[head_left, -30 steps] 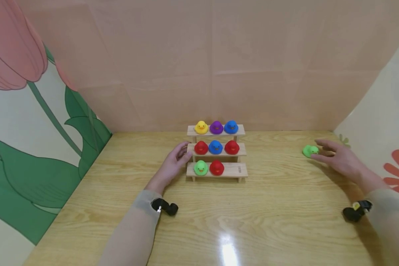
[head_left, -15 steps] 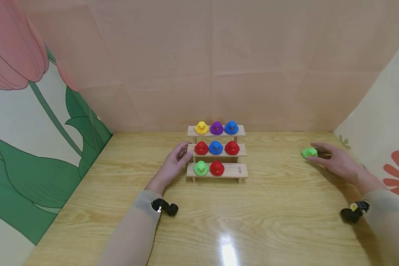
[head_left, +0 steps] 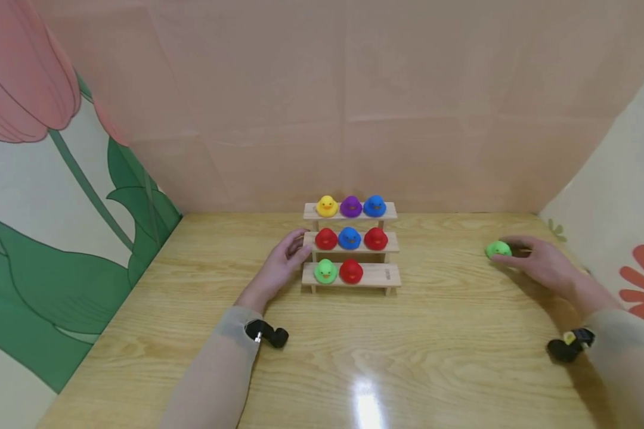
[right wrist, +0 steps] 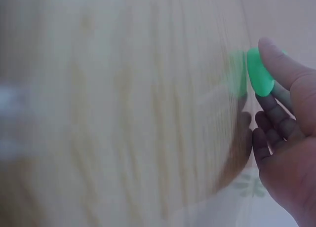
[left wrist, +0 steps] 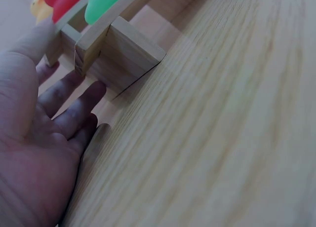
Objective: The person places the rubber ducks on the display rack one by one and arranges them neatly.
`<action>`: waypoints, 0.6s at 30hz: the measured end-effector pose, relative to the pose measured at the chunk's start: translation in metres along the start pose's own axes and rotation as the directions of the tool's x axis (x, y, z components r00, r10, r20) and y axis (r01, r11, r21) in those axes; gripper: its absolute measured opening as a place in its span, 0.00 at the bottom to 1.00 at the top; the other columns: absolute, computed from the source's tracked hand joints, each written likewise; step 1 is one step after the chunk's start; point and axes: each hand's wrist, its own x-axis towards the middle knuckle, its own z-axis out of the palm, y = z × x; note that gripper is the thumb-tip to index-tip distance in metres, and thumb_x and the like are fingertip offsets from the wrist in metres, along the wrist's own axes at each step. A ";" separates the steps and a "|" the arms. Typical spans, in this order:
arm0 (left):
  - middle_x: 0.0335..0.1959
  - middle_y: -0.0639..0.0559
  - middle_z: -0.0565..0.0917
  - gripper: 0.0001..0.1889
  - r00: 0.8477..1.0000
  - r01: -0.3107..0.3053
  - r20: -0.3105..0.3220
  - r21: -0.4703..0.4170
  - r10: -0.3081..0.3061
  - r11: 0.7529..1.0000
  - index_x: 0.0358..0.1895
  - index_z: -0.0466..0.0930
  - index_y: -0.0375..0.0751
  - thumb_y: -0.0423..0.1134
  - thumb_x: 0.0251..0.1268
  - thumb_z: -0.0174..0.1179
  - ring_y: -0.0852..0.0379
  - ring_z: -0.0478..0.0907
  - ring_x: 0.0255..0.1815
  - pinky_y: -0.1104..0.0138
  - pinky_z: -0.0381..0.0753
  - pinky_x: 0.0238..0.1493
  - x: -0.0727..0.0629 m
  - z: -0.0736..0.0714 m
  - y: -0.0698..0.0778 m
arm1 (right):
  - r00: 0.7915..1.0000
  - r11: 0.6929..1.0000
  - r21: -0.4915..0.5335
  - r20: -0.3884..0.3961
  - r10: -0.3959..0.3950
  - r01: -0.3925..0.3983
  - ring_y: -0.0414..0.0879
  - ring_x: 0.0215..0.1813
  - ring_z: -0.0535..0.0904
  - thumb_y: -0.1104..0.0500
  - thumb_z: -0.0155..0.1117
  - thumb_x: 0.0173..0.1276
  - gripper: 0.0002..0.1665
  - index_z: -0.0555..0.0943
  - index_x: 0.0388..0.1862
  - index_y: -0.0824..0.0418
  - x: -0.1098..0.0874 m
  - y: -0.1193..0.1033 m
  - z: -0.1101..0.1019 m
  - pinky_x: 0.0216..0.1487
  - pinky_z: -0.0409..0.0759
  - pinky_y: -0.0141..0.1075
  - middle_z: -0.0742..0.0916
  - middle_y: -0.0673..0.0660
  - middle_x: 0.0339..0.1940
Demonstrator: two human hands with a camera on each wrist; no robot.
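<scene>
At the right, my right hand pinches a green rubber duck between thumb and fingers. The right wrist view shows the thumb across the duck, with other fingers loosely bent below; whether its base touches the table cannot be told. My left hand rests against the left end of a three-step wooden stand. In the left wrist view its fingers are relaxed beside the shelf ends. On the bottom shelf sit a green duck and a red duck.
The middle shelf bears a red duck, a blue duck and another red duck. On top are yellow, purple and blue ducks. A wood-grain table meets a pinkish back wall covering.
My right hand has closed in on the green duck, thumb and fingers now about it, and the duck has shifted slightly left and nearer, turning a little. The left hand stays at the stand.
</scene>
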 end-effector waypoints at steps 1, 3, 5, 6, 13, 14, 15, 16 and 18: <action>0.79 0.41 0.76 0.35 1.000 0.000 0.000 -0.001 0.000 1.000 0.87 0.64 0.48 0.55 0.86 0.61 0.43 0.73 0.79 0.47 0.70 0.81 0.000 0.000 0.000 | 1.000 1.000 0.011 0.007 0.003 -0.003 0.30 0.56 0.79 0.41 0.76 0.77 0.41 0.78 0.76 0.65 -0.001 -0.003 0.001 0.44 0.76 0.20 0.85 0.73 0.68; 0.79 0.41 0.76 0.36 1.000 0.002 -0.002 0.000 -0.002 1.000 0.87 0.63 0.47 0.55 0.87 0.61 0.43 0.73 0.79 0.47 0.70 0.81 0.001 0.001 0.000 | 1.000 0.999 0.037 0.022 0.007 -0.007 0.46 0.63 0.83 0.42 0.76 0.78 0.42 0.76 0.78 0.66 -0.002 -0.010 0.002 0.43 0.78 0.21 0.83 0.74 0.70; 0.79 0.41 0.76 0.35 1.000 0.002 -0.001 -0.002 -0.002 1.000 0.87 0.63 0.47 0.55 0.87 0.61 0.42 0.73 0.79 0.47 0.70 0.81 0.001 0.001 0.000 | 1.000 0.999 0.048 0.025 0.004 -0.005 0.62 0.68 0.82 0.42 0.75 0.78 0.42 0.75 0.78 0.66 -0.002 -0.018 0.004 0.43 0.79 0.22 0.82 0.74 0.72; 0.79 0.41 0.76 0.35 1.000 0.003 -0.001 -0.002 -0.003 1.000 0.87 0.63 0.47 0.54 0.87 0.61 0.42 0.73 0.79 0.47 0.70 0.81 0.001 0.001 0.000 | 1.000 0.999 0.051 0.024 -0.002 0.001 0.69 0.71 0.79 0.43 0.76 0.78 0.42 0.75 0.78 0.66 -0.003 -0.022 0.005 0.44 0.79 0.21 0.82 0.73 0.72; 0.80 0.41 0.76 0.36 1.000 0.005 -0.002 -0.001 -0.005 1.000 0.88 0.63 0.46 0.55 0.86 0.61 0.42 0.73 0.79 0.46 0.70 0.81 0.001 0.001 0.000 | 0.999 0.998 0.069 0.032 0.007 -0.010 0.72 0.74 0.75 0.40 0.75 0.78 0.46 0.72 0.82 0.64 -0.008 -0.057 0.007 0.44 0.77 0.20 0.80 0.73 0.74; 0.79 0.41 0.76 0.37 1.000 0.004 -0.002 -0.002 -0.004 1.000 0.88 0.63 0.46 0.56 0.86 0.61 0.42 0.73 0.79 0.46 0.70 0.81 0.001 0.000 0.000 | 0.999 0.997 0.074 0.039 0.010 -0.013 0.71 0.74 0.75 0.39 0.75 0.78 0.47 0.71 0.83 0.63 -0.010 -0.063 0.007 0.45 0.77 0.21 0.80 0.73 0.75; 0.79 0.41 0.76 0.37 1.000 0.003 -0.002 -0.003 -0.003 1.000 0.88 0.63 0.46 0.56 0.86 0.61 0.42 0.73 0.79 0.46 0.70 0.81 0.001 0.000 0.000 | 0.999 0.997 0.075 0.042 0.010 -0.013 0.70 0.74 0.76 0.38 0.74 0.78 0.48 0.70 0.84 0.62 -0.011 -0.069 0.007 0.47 0.78 0.23 0.80 0.72 0.75; 0.79 0.41 0.76 0.37 1.000 0.003 -0.003 -0.002 -0.003 1.000 0.87 0.63 0.47 0.57 0.85 0.62 0.42 0.73 0.79 0.46 0.70 0.81 0.001 0.000 0.000 | 0.999 0.996 0.083 0.048 0.008 -0.011 0.70 0.75 0.75 0.37 0.74 0.78 0.49 0.70 0.85 0.62 -0.013 -0.076 0.008 0.51 0.80 0.27 0.80 0.72 0.76; 0.79 0.42 0.76 0.37 1.000 0.004 -0.005 -0.003 -0.004 1.000 0.87 0.64 0.49 0.58 0.85 0.62 0.42 0.73 0.79 0.47 0.70 0.81 0.000 0.000 -0.001 | 0.998 0.996 0.083 0.057 0.005 -0.010 0.70 0.77 0.75 0.36 0.73 0.77 0.49 0.69 0.86 0.60 -0.015 -0.087 0.009 0.58 0.82 0.38 0.80 0.70 0.77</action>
